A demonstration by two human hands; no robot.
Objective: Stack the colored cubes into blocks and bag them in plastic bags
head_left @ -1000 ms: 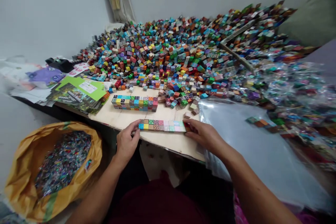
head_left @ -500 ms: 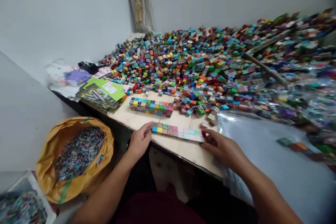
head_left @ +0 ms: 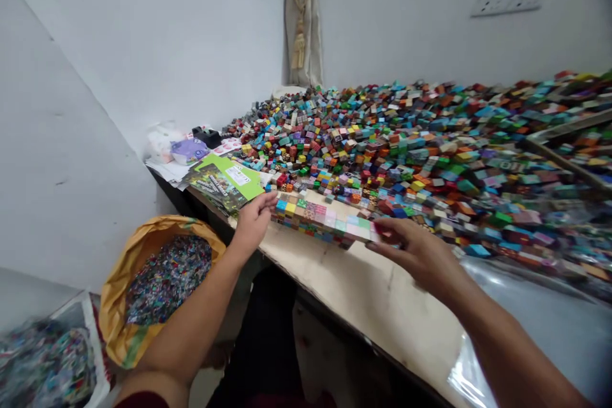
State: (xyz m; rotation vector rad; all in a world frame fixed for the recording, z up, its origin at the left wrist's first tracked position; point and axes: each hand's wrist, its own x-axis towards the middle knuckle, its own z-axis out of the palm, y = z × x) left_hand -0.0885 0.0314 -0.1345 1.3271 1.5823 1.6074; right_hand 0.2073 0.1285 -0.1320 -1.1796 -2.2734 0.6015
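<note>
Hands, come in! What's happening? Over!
Left hand, right hand: holding cube strip by ends. Strip above cube block, touching unclear. Loose cubes heaped beyond.

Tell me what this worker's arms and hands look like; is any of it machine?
No machine parts show: these are a person's own two arms. The left hand and right hand wear no gloves, and both forearms are uncovered. A dark red sleeve shows at the left elbow; the right sleeve is out of view. No cables are visible on either arm.
</note>
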